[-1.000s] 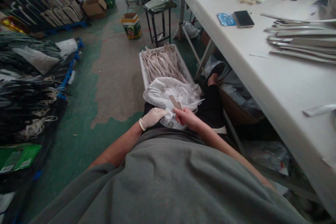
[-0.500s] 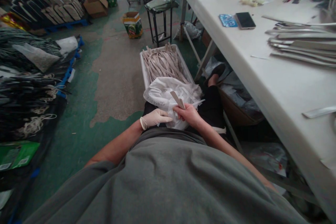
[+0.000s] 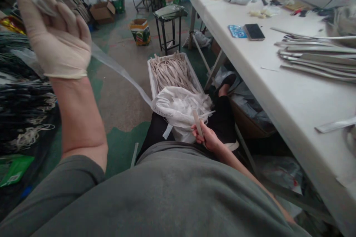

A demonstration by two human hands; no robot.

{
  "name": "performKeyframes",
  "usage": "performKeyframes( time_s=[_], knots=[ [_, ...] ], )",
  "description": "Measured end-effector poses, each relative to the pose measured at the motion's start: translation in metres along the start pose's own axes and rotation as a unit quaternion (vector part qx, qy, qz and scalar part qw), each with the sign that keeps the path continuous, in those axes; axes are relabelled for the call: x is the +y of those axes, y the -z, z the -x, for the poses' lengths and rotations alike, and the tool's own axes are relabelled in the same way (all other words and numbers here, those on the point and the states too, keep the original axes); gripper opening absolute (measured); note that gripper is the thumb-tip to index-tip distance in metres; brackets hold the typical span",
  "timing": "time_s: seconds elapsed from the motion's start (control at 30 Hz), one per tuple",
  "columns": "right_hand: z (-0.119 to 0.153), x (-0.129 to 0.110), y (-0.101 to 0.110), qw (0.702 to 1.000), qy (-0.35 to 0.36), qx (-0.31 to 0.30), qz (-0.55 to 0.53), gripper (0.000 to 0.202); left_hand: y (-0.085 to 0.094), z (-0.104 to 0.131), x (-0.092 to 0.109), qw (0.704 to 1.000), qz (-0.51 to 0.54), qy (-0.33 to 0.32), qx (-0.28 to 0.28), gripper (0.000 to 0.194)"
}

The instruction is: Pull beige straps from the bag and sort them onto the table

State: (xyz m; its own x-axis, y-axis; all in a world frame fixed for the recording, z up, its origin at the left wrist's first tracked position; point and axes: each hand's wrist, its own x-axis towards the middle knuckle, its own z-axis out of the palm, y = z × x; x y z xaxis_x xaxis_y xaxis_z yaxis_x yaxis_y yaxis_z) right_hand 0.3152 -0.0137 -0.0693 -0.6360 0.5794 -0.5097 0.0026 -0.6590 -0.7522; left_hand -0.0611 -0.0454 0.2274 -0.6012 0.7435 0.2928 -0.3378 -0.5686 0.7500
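Your gloved left hand (image 3: 55, 35) is lifted high at the upper left, its fingers curled and nearly closed; it seems to have hold of the film (image 3: 121, 70), which hangs as a long band down toward the left edge of the bag (image 3: 182, 132). Whether the film touches the bag, I cannot tell. Your right hand (image 3: 208, 136) is bare and low in front of you, closed around the strip (image 3: 197, 123), whose end stands out above the fingers, near the bag. Beyond the bag is the bin (image 3: 192, 69) with many strips (image 3: 171, 72), and at your right is the desk (image 3: 292, 107). I would advise a firm right grip without squeezing, so that the strip does not bend. The film looks light and may cling, so lead it slowly, clear of the bin, and spread your fingers well for releasing it.
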Motion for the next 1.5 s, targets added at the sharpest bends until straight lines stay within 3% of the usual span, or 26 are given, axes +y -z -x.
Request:
performKeyframes(
  time_s=[0.03, 0.1, 0.17, 0.23, 0.3, 0.4, 0.63, 0.8, 1.0, 1.23, 1.37, 1.5],
  knots=[
    [0.002, -0.001, 0.002, 1.0, 0.0, -0.001, -0.005, 0.056, 0.004, 0.008, -0.004, 1.0, 0.003, -0.004, 0.014, 0.048],
    [0.008, -0.006, 0.002, 1.0, 0.005, -0.014, 0.005, 0.053, 0.016, 0.035, -0.034, 0.997, 0.004, 0.031, 0.076, 0.046],
    [0.014, -0.016, 0.0, 0.998, 0.016, -0.028, 0.054, 0.054, 0.029, 0.071, -0.083, 0.971, 0.006, 0.136, 0.194, 0.042],
    [0.019, -0.025, -0.007, 0.99, 0.018, -0.04, 0.132, 0.057, 0.042, 0.11, -0.134, 0.912, 0.012, 0.283, 0.297, 0.036],
    [0.023, -0.033, -0.016, 0.975, 0.007, -0.056, 0.214, 0.06, 0.052, 0.145, -0.175, 0.873, 0.029, 0.367, 0.321, 0.029],
    [0.023, -0.041, -0.035, 0.95, 0.003, -0.078, 0.304, 0.059, 0.058, 0.179, -0.208, 0.853, 0.056, 0.419, 0.306, 0.023],
    [0.008, -0.048, -0.065, 0.924, 0.013, -0.066, 0.376, 0.049, 0.055, 0.198, -0.224, 0.869, 0.064, 0.426, 0.242, 0.022],
    [-0.002, -0.046, -0.066, 0.915, 0.003, -0.07, 0.398, 0.05, 0.056, 0.205, -0.227, 0.869, 0.061, 0.435, 0.226, 0.031],
    [-0.002, -0.043, -0.064, 0.915, 0.01, -0.081, 0.396, 0.053, 0.063, 0.204, -0.222, 0.866, 0.069, 0.43, 0.244, 0.027],
    [-0.013, -0.044, -0.071, 0.894, 0.0, -0.074, 0.442, 0.049, 0.059, 0.213, -0.226, 0.874, 0.052, 0.435, 0.209, 0.03],
    [-0.021, -0.048, -0.079, 0.883, -0.003, -0.108, 0.456, 0.047, 0.06, 0.217, -0.23, 0.875, 0.038, 0.446, 0.182, 0.033],
    [-0.012, -0.065, -0.075, 0.872, 0.013, -0.152, 0.464, 0.037, 0.073, 0.203, -0.22, 0.876, 0.046, 0.412, 0.247, 0.028]
  ],
)
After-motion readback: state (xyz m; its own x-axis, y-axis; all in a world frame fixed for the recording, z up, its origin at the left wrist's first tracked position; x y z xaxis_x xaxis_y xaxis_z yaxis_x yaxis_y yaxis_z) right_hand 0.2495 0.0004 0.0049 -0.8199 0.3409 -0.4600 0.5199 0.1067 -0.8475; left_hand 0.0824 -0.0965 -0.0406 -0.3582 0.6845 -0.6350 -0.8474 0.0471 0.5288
